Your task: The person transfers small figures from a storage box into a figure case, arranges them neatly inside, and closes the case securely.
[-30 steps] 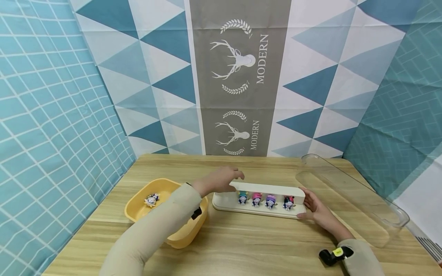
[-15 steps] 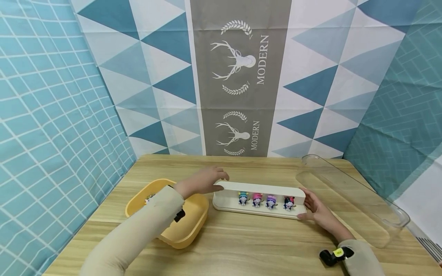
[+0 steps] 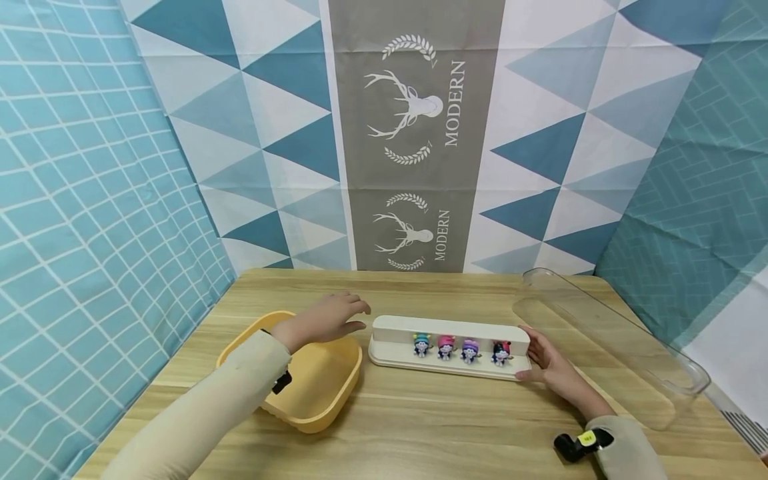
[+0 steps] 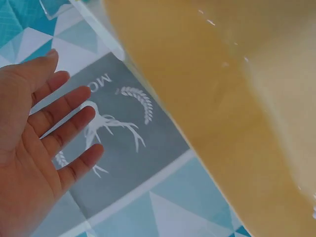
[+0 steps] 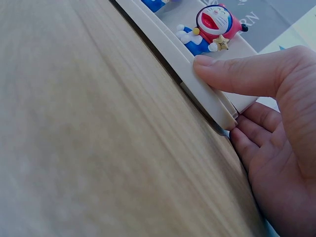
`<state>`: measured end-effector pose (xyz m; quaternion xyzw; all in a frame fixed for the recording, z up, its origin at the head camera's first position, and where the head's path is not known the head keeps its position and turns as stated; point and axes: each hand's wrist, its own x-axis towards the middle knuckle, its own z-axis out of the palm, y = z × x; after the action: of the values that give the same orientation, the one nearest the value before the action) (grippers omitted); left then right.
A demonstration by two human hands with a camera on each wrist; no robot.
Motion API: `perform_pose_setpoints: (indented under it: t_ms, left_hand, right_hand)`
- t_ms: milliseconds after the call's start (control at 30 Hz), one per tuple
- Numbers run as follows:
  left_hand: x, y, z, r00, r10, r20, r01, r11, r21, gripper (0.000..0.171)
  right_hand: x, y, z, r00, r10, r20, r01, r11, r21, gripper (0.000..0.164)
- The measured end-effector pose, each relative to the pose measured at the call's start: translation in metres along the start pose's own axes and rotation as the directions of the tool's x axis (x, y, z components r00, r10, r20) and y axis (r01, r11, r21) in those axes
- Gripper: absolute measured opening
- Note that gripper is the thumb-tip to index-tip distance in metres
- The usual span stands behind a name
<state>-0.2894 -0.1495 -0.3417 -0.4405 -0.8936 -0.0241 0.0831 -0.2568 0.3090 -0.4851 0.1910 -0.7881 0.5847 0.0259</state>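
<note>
My left hand (image 3: 327, 319) is raised over the far side of a yellow plastic basin (image 3: 343, 393). Its fingers are spread loosely and hold nothing; the left wrist view shows the bare palm beside the basin's wall (image 4: 197, 118). A cream stepped display stand (image 3: 391, 348) lies to the right of the basin. My right hand (image 3: 558, 375) grips the stand's right end, thumb on the front edge and fingers round the end. Several small figurines sit in a row on the stand, from one in a teal hat (image 3: 422, 345) to one in a red-and-dark hood (image 5: 215, 22) holding a star.
A long clear plastic cover (image 3: 606, 347) lies at the right of the wooden table (image 3: 432, 427), beyond my right arm. Patterned cloth hangs behind the table and at both sides. My left sleeve (image 3: 210, 407) hides the near-left part of the basin.
My left hand has moved left, from the stand's left end to above the basin. The figurine seen in the basin earlier is now hidden behind the sleeve. My right hand and the stand have stayed put.
</note>
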Motion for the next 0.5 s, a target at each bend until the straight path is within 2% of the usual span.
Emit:
perform_pose_setpoints:
  t_ms: [300, 500]
  left_hand:
    - [-0.023, -0.015, 0.002, 0.996, -0.065, 0.062, 0.064, 0.998, 0.026, 0.029]
    - [-0.042, -0.032, 0.004, 0.993, -0.093, 0.068, 0.089, 0.994, 0.064, 0.033]
  right_hand:
    - [0.0, 0.001, 0.001, 0.999, 0.036, 0.004, -0.036, 0.999, -0.023, 0.098]
    - [0.001, -0.001, 0.0, 1.0, -0.002, 0.007, 0.002, 1.0, -0.014, 0.097]
